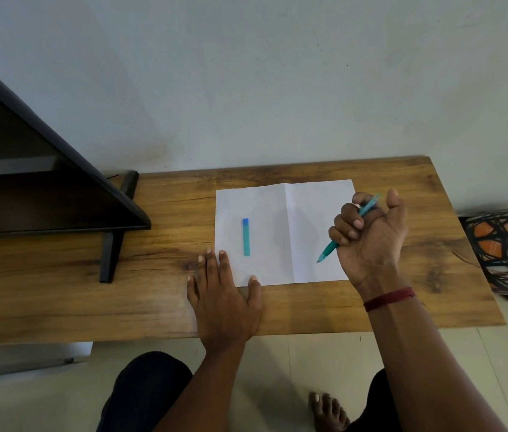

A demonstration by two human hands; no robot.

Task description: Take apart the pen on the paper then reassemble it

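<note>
At right of centre, the right hand [371,235] was clenched around the pen [330,246], tip angled down over the paper [283,207]. The cap [246,236] lay on the paper's left half. The left hand [224,300] rested flat and released on the table [59,291], fingertips touching the paper's lower-left corner.

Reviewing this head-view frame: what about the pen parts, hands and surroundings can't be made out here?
- Teal pen body: its middle is hidden inside the closed right hand; whether a refill sits inside is too small to tell.
- Teal pen cap with a blue end: clip detail too small.
- White creased paper: near-left corner covered by the flat left hand.
- Dark screen: cut off by the left edge.
</note>
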